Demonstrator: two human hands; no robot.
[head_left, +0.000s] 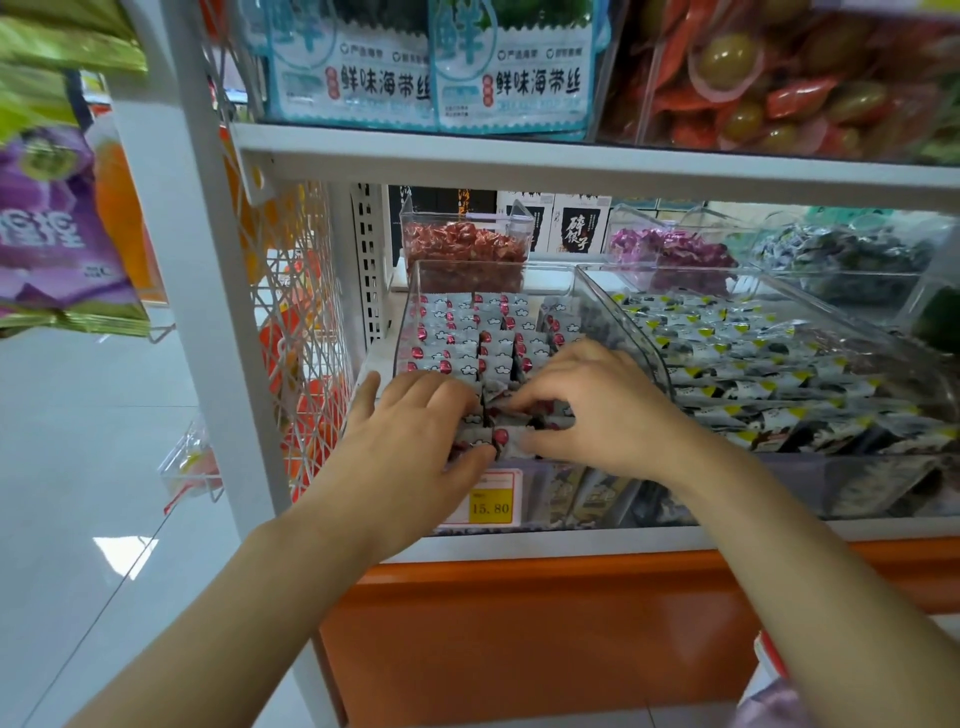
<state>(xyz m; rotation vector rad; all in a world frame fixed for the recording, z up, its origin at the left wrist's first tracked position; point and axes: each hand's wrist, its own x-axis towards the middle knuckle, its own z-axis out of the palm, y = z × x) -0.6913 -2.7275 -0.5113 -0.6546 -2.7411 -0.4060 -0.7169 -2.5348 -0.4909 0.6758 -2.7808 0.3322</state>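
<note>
A clear plastic bin (410, 317) on the lower shelf holds rows of small white snack packets with red dots (467, 332). My left hand (415, 426) lies at the bin's front left, its fingers and thumb curled around a few of these packets. My right hand (597, 410) reaches in from the right beside it and pinches packets at the front row. The packets under both hands are mostly hidden.
A second clear bin (878, 338) of white-and-yellow packets stands to the right. Bins of red candies (462, 249) and purple candies (670, 249) sit behind. A yellow price tag (491, 506) hangs at the shelf front. Seaweed bags (431, 78) fill the shelf above; a white wire rack (296, 312) flanks the left.
</note>
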